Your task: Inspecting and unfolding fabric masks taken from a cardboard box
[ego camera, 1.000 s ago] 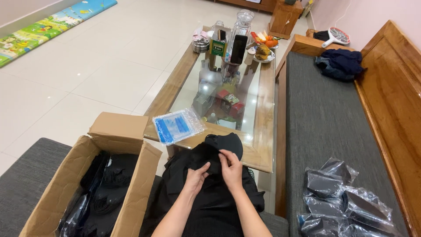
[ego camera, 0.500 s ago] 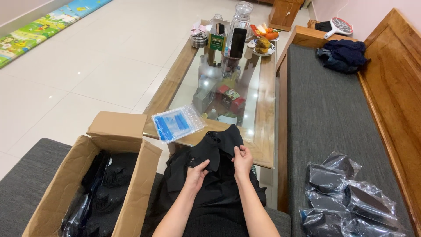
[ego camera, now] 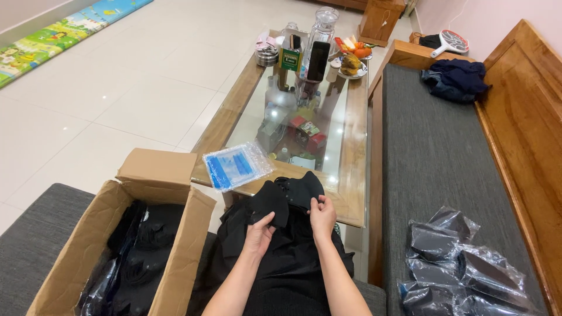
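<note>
Both hands pinch a black garment (ego camera: pixel 287 202) lying lengthwise on the lap, left hand (ego camera: pixel 257 234) nearer, right hand (ego camera: pixel 322 215) beyond.

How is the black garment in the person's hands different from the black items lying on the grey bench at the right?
The black garment is bare and unwrapped, while the bagged items sit in clear plastic bags. The garment is held by the left hand and the right hand over the lap; the bagged items lie untouched in a pile on the bench. Both are black.
</note>
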